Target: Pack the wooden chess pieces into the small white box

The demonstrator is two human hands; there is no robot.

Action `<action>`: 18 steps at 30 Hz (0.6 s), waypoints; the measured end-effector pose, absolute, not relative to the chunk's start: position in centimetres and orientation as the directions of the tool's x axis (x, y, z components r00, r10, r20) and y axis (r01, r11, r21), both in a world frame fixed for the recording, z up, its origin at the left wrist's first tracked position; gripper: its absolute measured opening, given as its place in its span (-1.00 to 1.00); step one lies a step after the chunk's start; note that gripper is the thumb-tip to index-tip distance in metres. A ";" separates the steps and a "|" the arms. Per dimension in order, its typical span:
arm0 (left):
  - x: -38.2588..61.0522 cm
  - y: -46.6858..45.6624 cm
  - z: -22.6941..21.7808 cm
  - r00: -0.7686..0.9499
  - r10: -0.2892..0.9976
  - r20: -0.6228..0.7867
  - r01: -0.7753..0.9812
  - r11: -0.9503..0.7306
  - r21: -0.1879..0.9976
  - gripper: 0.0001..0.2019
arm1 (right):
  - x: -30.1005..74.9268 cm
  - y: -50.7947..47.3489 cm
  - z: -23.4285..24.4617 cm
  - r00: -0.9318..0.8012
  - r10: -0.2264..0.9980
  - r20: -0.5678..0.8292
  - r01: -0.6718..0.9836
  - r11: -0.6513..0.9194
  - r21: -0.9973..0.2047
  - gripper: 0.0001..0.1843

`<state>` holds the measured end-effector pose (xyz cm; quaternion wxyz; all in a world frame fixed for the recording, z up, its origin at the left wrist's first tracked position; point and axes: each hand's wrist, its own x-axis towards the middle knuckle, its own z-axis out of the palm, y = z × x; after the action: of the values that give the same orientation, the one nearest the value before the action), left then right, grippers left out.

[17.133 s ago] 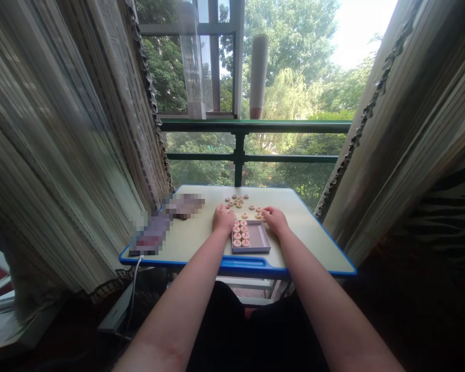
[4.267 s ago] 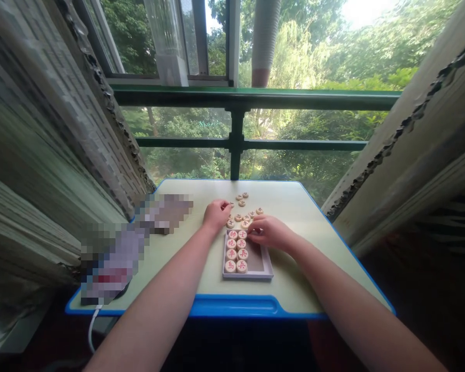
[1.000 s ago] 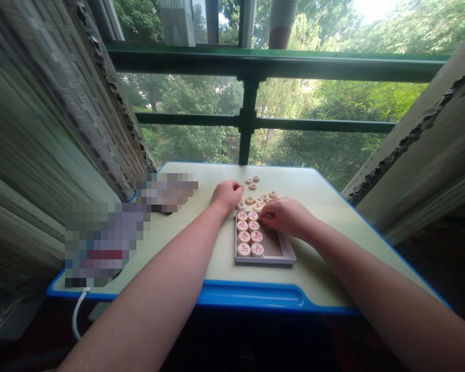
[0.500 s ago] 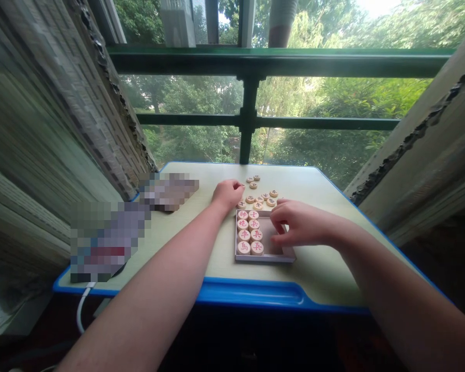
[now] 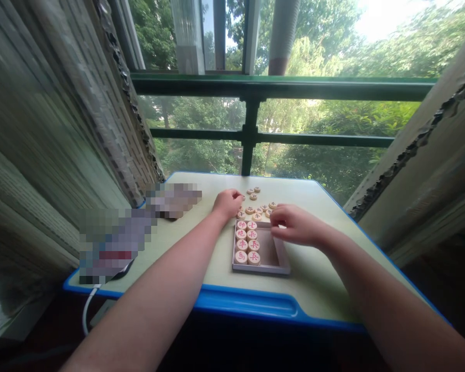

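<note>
My left hand (image 5: 229,203) is closed in a pinch behind the box, with a small round Chinese chess piece (image 5: 243,197) showing at its fingertips. My right hand (image 5: 294,223) hovers over the back right corner of a shallow box (image 5: 261,269), palm down. Its fingers are loosely curved, a gap shows between thumb and fingers, and no piece can be seen in it. Two columns of red-marked pieces (image 5: 242,245) fill the left side of the box. Loose dark-marked pieces (image 5: 257,216) lie scattered just behind it, some partly hidden by my hands.
Everything stands on a pale table (image 5: 321,289) with a blue rim and a blue front groove (image 5: 251,304). At the left lies a blurred-out object (image 5: 116,243) with a white cable (image 5: 86,312). Behind the table runs a green railing (image 5: 287,88); curtains (image 5: 50,129) hang at both sides.
My right hand has risen from inside the box's right part toward its back corner. My left hand keeps its place by the far pieces. The view has tilted up slightly.
</note>
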<state>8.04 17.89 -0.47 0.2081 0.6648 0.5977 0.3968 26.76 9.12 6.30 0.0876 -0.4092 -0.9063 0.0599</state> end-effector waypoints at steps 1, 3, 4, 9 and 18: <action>8.0 17.9 -0.4 -0.024 0.952 0.304 0.615 -0.226 0.755 -0.81 | 27.2 9.9 5.9 -0.583 0.780 0.228 0.763 0.622 -0.175 -0.79; 7.8 17.8 -0.2 -0.018 0.938 0.346 0.610 -0.264 0.747 -0.78 | 28.1 11.3 5.0 -0.412 0.813 0.411 0.838 0.515 -0.178 -0.77; 7.7 17.8 -0.1 -0.028 0.923 0.384 0.633 -0.281 0.721 -0.76 | 28.4 11.9 4.5 -0.372 0.812 0.449 0.848 0.494 -0.191 -0.78; 7.3 17.9 -0.2 0.037 0.945 0.324 0.751 -0.241 0.615 -0.65 | 29.5 13.7 2.4 -0.284 0.844 0.455 0.853 0.439 -0.281 -0.73; 7.2 17.6 0.3 0.023 0.965 0.262 0.721 -0.197 0.664 -0.64 | 29.6 15.3 0.7 -0.271 0.932 0.241 0.865 0.346 -0.364 -0.60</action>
<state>7.22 17.55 0.27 0.1769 0.6929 0.6084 0.3442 29.57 15.28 0.70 0.2094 -0.5664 -0.7931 0.0801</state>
